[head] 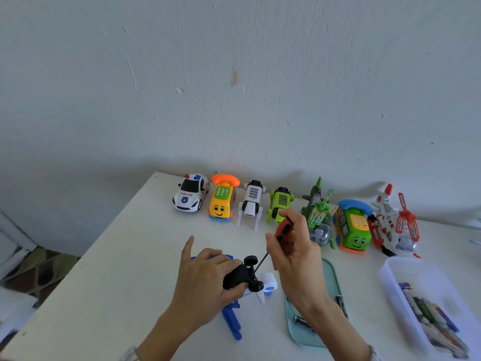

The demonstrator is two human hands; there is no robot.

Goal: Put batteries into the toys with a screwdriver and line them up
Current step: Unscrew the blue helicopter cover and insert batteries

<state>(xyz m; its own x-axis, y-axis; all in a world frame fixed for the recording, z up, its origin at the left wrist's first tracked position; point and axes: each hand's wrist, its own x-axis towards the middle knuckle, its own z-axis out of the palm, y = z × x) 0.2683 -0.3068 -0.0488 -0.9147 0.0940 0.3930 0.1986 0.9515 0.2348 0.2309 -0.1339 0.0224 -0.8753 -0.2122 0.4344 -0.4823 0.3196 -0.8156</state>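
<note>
The step in hand looks like work on the battery cover screw of one more toy. The left hand (pixel 208 280) grips a blue and white toy (pixel 244 282) turned upside down, so its black underside and small wheels face up; it sits near the middle of the desk (pixel 112 269), toward the front edge. The right hand (pixel 294 251) is wrapped around the red and black handle of the screwdriver (pixel 276 242), and the thin shaft slants down so its tip meets the underside between the wheels. Whether the screw is going in or coming out cannot be read from here, and the cover itself is too small to make out.

Seven toys already stand in a row along the back edge: a police car (pixel 191 192), an orange phone car (pixel 222 198), a white robot dog (pixel 252 201), a green robot dog (pixel 279 204), a green plane (pixel 318 212), a green phone car (pixel 354 225) and a red and white helicopter (pixel 393 222).

Two loose batteries (pixel 303 321) lie in a pale green tray (pixel 330 277) just beside the right wrist, and more fill a clear box (pixel 390 269) at the front right corner.

The next move calls for keeping the tip seated squarely in the screw head and the toy held steady while the handle turns. If the cover is still to open, the screw must be set aside safely and a battery taken from the tray.
</note>
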